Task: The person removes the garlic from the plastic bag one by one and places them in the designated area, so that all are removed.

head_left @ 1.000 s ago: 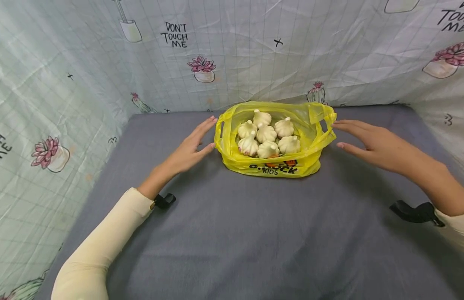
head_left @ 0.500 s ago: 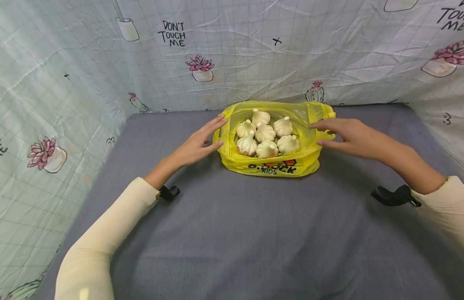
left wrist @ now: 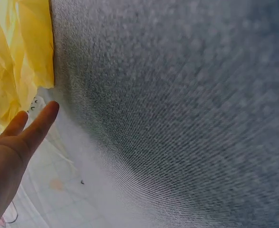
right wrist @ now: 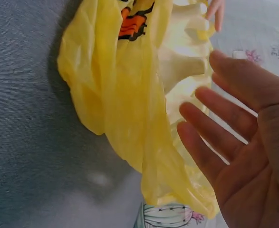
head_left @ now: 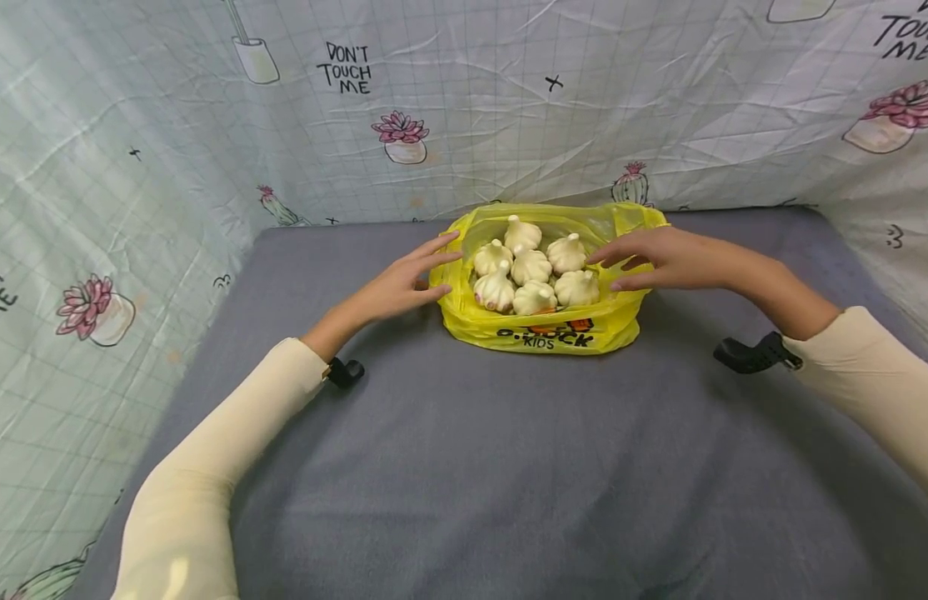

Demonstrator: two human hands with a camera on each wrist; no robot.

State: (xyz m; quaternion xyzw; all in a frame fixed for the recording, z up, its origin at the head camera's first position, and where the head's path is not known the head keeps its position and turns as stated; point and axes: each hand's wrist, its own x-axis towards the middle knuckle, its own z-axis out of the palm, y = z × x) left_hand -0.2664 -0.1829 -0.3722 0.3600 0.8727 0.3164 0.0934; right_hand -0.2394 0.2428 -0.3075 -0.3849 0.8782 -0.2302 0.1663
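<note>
A yellow plastic bag [head_left: 539, 333] with black lettering stands with its mouth spread wide. Several white garlic bulbs [head_left: 531, 267] lie inside it. My left hand [head_left: 407, 283], fingers spread, is at the bag's left rim and holds nothing. Over the right rim reaches my right hand [head_left: 674, 258], its fingertips close to the rightmost garlic bulbs. In the right wrist view that hand [right wrist: 244, 123] has its fingers extended and apart over the bag's opening [right wrist: 177, 95]. The left wrist view shows the left fingers beside the yellow bag [left wrist: 23, 52].
A grey cloth [head_left: 464, 467] covers the table. Behind and at the left hangs a pale curtain [head_left: 494, 108] printed with potted plants and words, close to the bag's back side. Each wrist wears a black camera mount [head_left: 752, 353].
My right hand has moved left, from beside the bag to over its right rim near the garlic. The left hand has shifted slightly right to the left rim. The bag stays put.
</note>
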